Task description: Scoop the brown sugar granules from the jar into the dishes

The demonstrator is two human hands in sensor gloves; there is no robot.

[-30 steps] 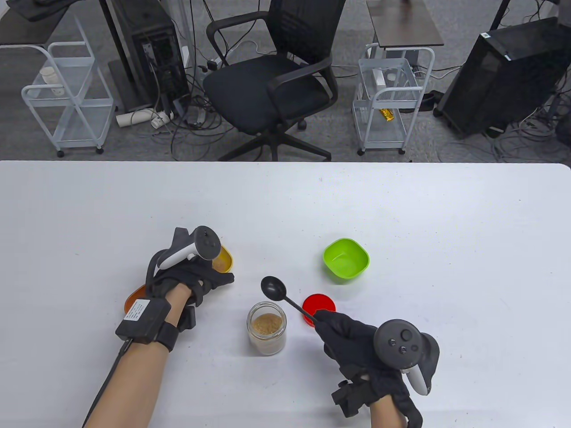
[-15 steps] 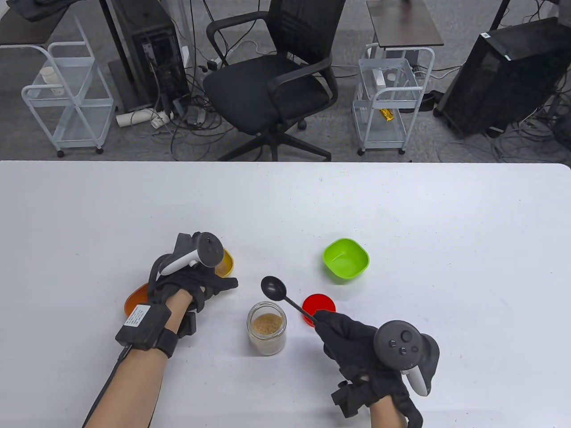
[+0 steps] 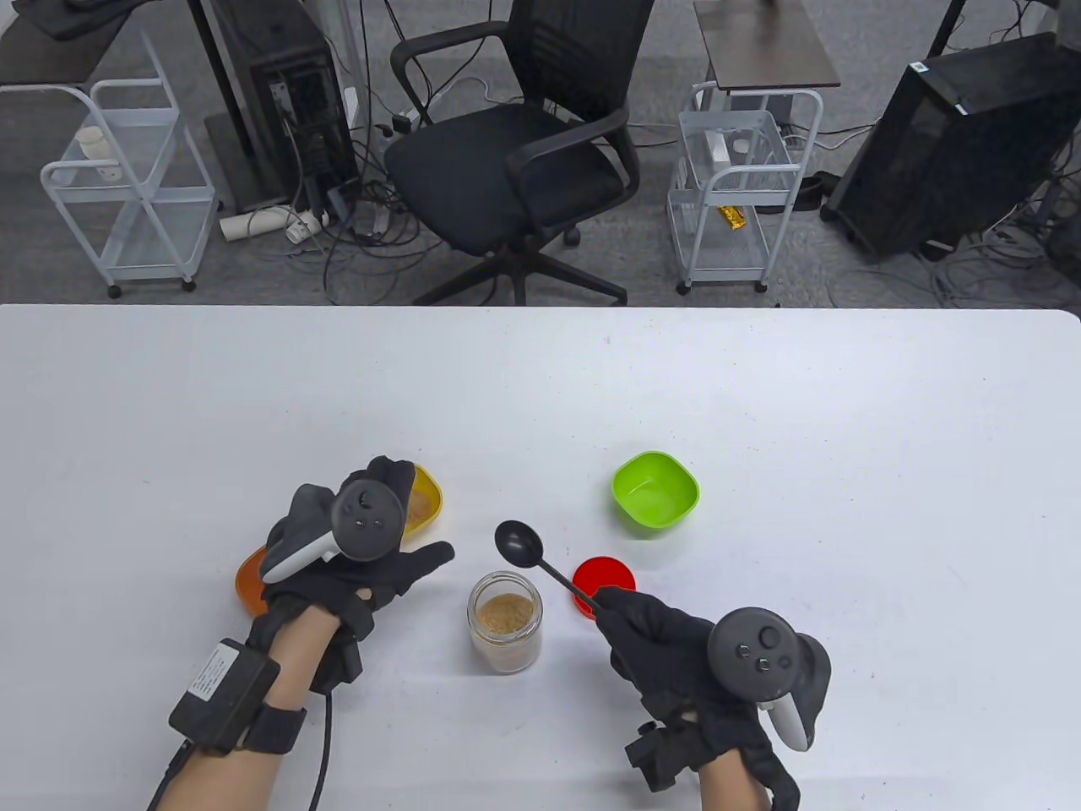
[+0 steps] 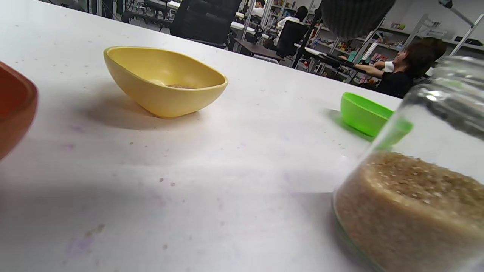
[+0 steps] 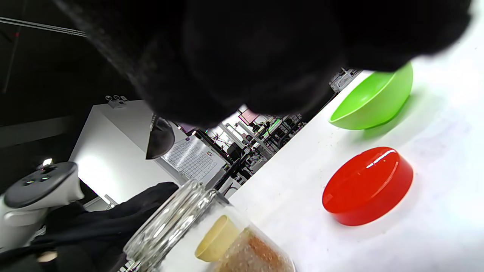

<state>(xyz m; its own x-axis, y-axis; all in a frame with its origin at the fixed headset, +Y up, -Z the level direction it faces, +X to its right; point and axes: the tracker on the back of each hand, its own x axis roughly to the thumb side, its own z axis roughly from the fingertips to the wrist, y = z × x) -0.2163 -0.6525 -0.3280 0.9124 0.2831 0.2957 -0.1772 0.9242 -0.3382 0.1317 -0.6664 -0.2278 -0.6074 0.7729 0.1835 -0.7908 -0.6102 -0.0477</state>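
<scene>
yellow dish (image 3: 425,503), orange dish (image 3: 247,581), green dish (image 3: 656,492), red lid (image 3: 606,579), black spoon (image 3: 518,545)

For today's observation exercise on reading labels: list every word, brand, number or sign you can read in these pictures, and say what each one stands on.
No text can be read in any view.
White label on the black wrist pack behind the left hand: printed lines, too small to read.
Sheet on the wall in the right wrist view: a grid of print, too blurred to read.
The jar, red lid and bowls show no label.
</scene>
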